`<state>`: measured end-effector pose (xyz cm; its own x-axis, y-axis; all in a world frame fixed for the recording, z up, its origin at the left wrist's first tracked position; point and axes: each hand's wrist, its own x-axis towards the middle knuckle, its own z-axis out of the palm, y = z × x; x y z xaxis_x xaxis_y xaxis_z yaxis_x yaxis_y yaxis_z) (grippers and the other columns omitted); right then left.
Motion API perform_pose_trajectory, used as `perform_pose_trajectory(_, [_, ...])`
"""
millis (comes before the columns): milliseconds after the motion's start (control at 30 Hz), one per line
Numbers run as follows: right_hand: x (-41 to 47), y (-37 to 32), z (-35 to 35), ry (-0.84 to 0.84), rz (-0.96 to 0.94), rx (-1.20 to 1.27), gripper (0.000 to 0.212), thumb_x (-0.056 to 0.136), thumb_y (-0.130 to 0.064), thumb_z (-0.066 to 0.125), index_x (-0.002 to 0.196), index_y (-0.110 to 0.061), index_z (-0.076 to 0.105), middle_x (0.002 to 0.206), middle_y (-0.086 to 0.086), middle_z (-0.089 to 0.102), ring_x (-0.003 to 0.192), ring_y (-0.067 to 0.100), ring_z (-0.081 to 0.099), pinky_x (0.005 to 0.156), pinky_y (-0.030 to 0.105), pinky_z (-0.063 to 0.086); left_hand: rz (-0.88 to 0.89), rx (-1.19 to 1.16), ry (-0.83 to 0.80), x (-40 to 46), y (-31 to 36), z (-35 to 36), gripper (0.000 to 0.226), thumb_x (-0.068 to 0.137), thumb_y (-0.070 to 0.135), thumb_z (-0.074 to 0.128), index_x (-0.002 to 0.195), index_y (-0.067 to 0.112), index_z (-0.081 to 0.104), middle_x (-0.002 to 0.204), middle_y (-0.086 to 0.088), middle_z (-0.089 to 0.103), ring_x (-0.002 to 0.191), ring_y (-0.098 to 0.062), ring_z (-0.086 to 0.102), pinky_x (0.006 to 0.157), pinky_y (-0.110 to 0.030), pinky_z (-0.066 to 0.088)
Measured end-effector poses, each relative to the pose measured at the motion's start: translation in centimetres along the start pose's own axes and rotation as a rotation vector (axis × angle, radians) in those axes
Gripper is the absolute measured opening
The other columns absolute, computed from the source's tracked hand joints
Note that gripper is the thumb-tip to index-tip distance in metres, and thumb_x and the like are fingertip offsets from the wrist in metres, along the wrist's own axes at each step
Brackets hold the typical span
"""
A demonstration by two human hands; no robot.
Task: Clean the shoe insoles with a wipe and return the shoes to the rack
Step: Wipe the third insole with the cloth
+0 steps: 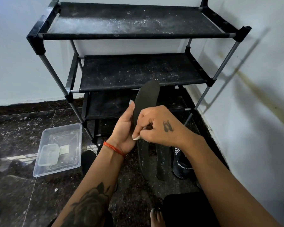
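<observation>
My left hand (124,128) holds a black insole (147,97) upright by its lower half, in front of the shoe rack (138,69). My right hand (161,126) is closed over the insole's lower part, with a small white bit of wipe (137,138) showing between its fingers. Two more black insoles (162,161) lie flat on the floor below my hands. A dark shoe with white lettering (181,166) sits to their right, next to the wall. Another dark shoe (88,158) is partly hidden behind my left forearm.
The rack is black, dusty and stands in the corner against white walls; no shoes show on its upper shelves. A clear plastic tray (59,148) holding a smaller clear container (47,155) rests on the dark speckled floor at left. My bare foot (156,217) shows at the bottom.
</observation>
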<state>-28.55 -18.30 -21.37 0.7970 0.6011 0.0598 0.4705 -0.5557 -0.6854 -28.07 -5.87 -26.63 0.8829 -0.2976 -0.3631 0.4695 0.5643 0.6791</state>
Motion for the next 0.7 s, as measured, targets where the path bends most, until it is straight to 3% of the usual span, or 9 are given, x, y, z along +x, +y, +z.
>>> perform_pose_trajectory(100, [-0.5,0.7,-1.0,-0.012,0.063,0.19,0.023,0.069,-0.001,0.067,0.071,-0.021,0.077,0.074,-0.002,0.068,0.067,0.006,0.06,0.058,0.019,0.045,-0.001,-0.043,0.012,0.1,0.1,0.0,0.064,0.096,0.056,0.031,0.123,0.005,0.058,0.117,-0.014,0.066,0.102,-0.023,0.066,0.086,-0.032,0.055])
perform_pose_trajectory(200, [-0.3,2.4,-0.9,0.348,0.181,0.301,0.024,0.075,0.003,0.066,0.08,-0.017,0.076,0.081,0.001,0.069,0.064,0.003,0.062,0.057,0.015,0.05,-0.041,-0.036,-0.024,0.2,0.2,-0.2,0.072,0.094,0.063,0.025,0.124,0.006,0.057,0.113,-0.017,0.065,0.09,-0.028,0.064,0.068,-0.036,0.056])
perform_pose_trajectory(267, [0.1,3.3,-0.3,0.503,0.233,0.153,0.021,0.078,0.0,0.066,0.087,-0.017,0.075,0.087,0.0,0.067,0.07,0.006,0.063,0.063,0.02,0.055,-0.066,-0.031,-0.04,0.3,0.0,-0.1,0.074,0.093,0.065,0.022,0.122,0.008,0.057,0.108,-0.018,0.066,0.082,-0.028,0.064,0.059,-0.034,0.054])
perform_pose_trajectory(333, [0.4,3.8,0.5,0.447,0.248,0.043,0.019,0.079,-0.004,0.067,0.09,-0.018,0.075,0.09,-0.001,0.066,0.071,0.009,0.064,0.065,0.026,0.057,-0.073,-0.019,-0.04,0.5,-0.2,-0.1,0.076,0.093,0.066,0.02,0.114,0.008,0.065,0.101,-0.017,0.067,0.075,-0.029,0.064,0.058,-0.034,0.053])
perform_pose_trajectory(400, [0.5,3.4,1.3,0.362,0.235,0.092,0.018,0.079,-0.004,0.067,0.089,-0.017,0.075,0.09,-0.001,0.064,0.061,0.014,0.066,0.053,0.03,0.057,-0.061,-0.002,-0.015,0.7,-0.3,-0.4,0.077,0.094,0.065,0.019,0.102,0.01,0.072,0.098,-0.017,0.068,0.08,-0.03,0.06,0.064,-0.035,0.055])
perform_pose_trajectory(500, [0.6,2.4,1.3,0.232,0.141,0.15,0.018,0.076,-0.002,0.071,0.086,-0.016,0.076,0.084,-0.004,0.067,0.064,0.008,0.064,0.057,0.015,0.051,-0.058,-0.052,0.022,0.8,-0.3,-0.9,0.07,0.095,0.062,0.023,0.11,0.008,0.065,0.1,-0.015,0.07,0.085,-0.025,0.068,0.074,-0.036,0.057])
perform_pose_trajectory(600, [-0.1,2.2,-0.1,0.035,0.163,0.225,0.018,0.072,-0.001,0.075,0.081,-0.016,0.076,0.078,-0.006,0.07,0.069,0.008,0.067,0.064,0.013,0.05,-0.055,-0.043,0.005,0.7,-0.2,-0.8,0.071,0.095,0.061,0.022,0.114,0.006,0.062,0.104,-0.014,0.07,0.086,-0.024,0.071,0.077,-0.035,0.057])
perform_pose_trajectory(633, [-0.4,2.3,-0.6,0.027,0.197,0.232,0.017,0.07,-0.001,0.076,0.079,-0.017,0.076,0.075,-0.006,0.071,0.068,0.006,0.067,0.065,0.013,0.05,-0.059,-0.044,-0.003,0.7,-0.2,-0.7,0.072,0.095,0.062,0.02,0.114,0.005,0.061,0.104,-0.014,0.07,0.086,-0.024,0.071,0.075,-0.034,0.058])
perform_pose_trajectory(700, [-0.5,2.8,-1.1,0.172,0.299,0.312,0.018,0.07,-0.001,0.075,0.075,-0.018,0.076,0.071,-0.003,0.072,0.063,0.007,0.066,0.064,0.017,0.051,-0.071,-0.034,-0.012,0.7,-0.1,-0.5,0.075,0.094,0.064,0.018,0.115,0.007,0.061,0.1,-0.016,0.07,0.078,-0.025,0.071,0.067,-0.033,0.058])
